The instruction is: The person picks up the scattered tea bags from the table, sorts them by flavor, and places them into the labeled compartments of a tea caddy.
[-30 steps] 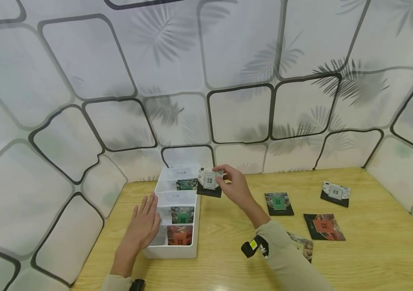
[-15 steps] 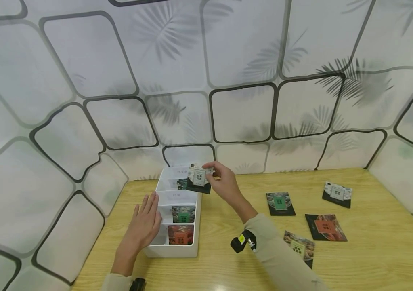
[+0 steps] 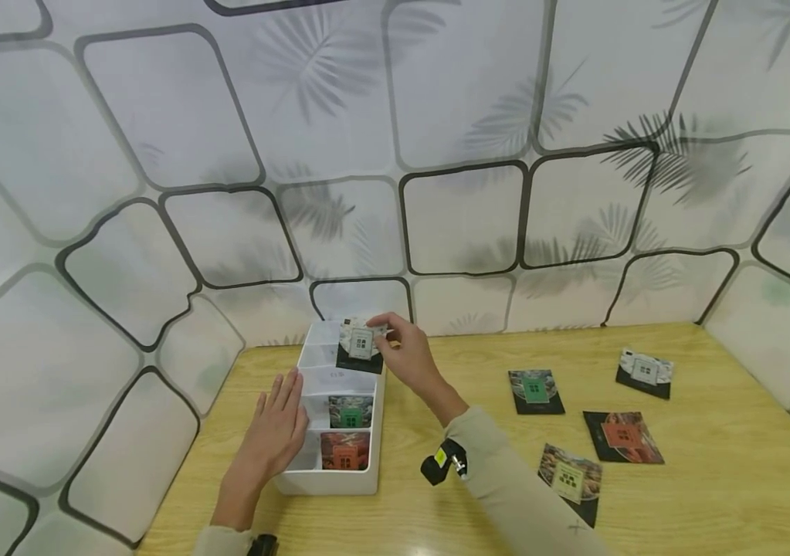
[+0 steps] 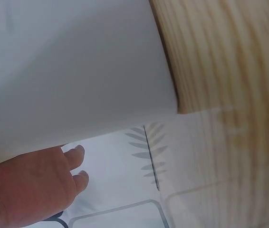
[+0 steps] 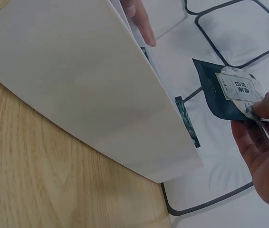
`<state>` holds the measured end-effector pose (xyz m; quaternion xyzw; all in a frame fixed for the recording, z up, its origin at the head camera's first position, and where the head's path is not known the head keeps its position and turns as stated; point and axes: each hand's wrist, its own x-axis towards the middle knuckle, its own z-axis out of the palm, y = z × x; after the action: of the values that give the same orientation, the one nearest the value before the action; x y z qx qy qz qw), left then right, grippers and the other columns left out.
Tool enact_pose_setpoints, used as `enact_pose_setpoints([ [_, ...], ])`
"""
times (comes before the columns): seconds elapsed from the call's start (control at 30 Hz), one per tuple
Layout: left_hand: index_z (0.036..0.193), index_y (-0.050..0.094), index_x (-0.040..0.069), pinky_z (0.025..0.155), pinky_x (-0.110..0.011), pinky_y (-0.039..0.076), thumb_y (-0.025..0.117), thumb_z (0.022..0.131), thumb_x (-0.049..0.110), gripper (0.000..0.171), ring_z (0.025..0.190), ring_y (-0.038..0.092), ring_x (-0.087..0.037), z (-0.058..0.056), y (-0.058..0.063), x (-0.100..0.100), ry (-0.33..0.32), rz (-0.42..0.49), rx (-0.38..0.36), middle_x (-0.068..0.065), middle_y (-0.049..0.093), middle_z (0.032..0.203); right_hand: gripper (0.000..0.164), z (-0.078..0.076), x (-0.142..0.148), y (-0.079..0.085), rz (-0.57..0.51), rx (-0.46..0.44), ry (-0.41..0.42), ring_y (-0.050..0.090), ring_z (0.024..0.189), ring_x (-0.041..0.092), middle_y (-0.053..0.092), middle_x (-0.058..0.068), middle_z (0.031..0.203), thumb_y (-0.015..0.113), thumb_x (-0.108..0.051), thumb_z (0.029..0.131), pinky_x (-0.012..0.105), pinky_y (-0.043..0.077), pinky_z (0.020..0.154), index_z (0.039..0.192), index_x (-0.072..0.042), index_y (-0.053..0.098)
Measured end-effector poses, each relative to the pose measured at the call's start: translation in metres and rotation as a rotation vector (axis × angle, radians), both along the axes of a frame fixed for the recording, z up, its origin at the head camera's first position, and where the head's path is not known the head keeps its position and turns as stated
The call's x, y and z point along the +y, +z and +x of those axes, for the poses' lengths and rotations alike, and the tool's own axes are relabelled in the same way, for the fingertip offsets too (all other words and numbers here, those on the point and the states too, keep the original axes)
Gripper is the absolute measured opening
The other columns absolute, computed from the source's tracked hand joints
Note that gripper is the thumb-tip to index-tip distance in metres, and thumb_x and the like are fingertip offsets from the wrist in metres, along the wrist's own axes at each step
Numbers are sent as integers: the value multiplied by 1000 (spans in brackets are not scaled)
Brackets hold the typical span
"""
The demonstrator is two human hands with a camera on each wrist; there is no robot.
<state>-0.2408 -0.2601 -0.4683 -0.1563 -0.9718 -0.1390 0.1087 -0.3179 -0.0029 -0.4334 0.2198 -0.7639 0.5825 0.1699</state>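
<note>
A white and black sachet [image 3: 360,345] hangs over the back of the white divided box [image 3: 328,483], pinched at its right edge by my right hand [image 3: 410,361]. In the right wrist view, thumb and fingers grip that same sachet [image 5: 239,90] above the box's rim. My left hand [image 3: 271,432] rests along the box's left edge with its fingers straight. Front compartments hold a red sachet [image 3: 344,451] and a green sachet [image 3: 350,411]. Farther back, a dark green sachet [image 5: 187,122] peeks above the rim in the right wrist view; the held sachet hides it from the head view.
Loose sachets lie on the wooden table [image 3: 450,479] to the right: a green one [image 3: 536,391], a white and black one [image 3: 645,372], a red one [image 3: 622,436] and a yellow-green one [image 3: 571,480]. A patterned curtain [image 3: 464,224] stands behind the table.
My right hand has carried the white and black sachet leftward, from beside the box's right edge to over its back compartments. My left hand has stayed on the box's left edge.
</note>
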Motion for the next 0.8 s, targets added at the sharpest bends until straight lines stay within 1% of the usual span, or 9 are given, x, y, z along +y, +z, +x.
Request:
enact_pose_setpoints([
  [0.1,157,29,-9,118,-67,21,37,108,14,55,152,19,-45,0,0,0,2,1,-1,-22,26,166,22,-1,-6,-4,10,6,-17,71,93,20,71,5,118,62,0,99,32,57,73,116,-10,72],
  [0.2,157,29,-9,118,-67,20,36,108,14,55,153,18,-45,0,0,-1,2,6,-5,-22,25,166,22,-1,-12,-7,20,5,-18,71,93,20,71,5,118,62,1,98,30,57,74,115,-10,72],
  [0.43,157,30,-9,118,-67,20,37,108,14,55,152,19,-46,1,-2,-1,5,-2,-7,-23,25,166,22,5,-20,-13,35,23,4,70,88,19,72,8,117,61,3,99,27,57,68,116,-7,71],
  [0.63,157,30,-9,118,-67,20,37,108,14,55,152,19,-46,1,-1,-2,5,2,-4,-23,26,165,22,8,-21,-17,97,12,1,69,89,18,72,7,114,62,3,98,26,58,73,115,-6,72],
  [0.8,157,30,-8,118,-66,21,37,108,14,55,153,19,-45,1,-1,-2,6,5,-2,-22,26,165,22,11,-20,-22,109,-12,18,70,94,20,72,7,115,62,3,98,28,59,77,115,-7,72],
])
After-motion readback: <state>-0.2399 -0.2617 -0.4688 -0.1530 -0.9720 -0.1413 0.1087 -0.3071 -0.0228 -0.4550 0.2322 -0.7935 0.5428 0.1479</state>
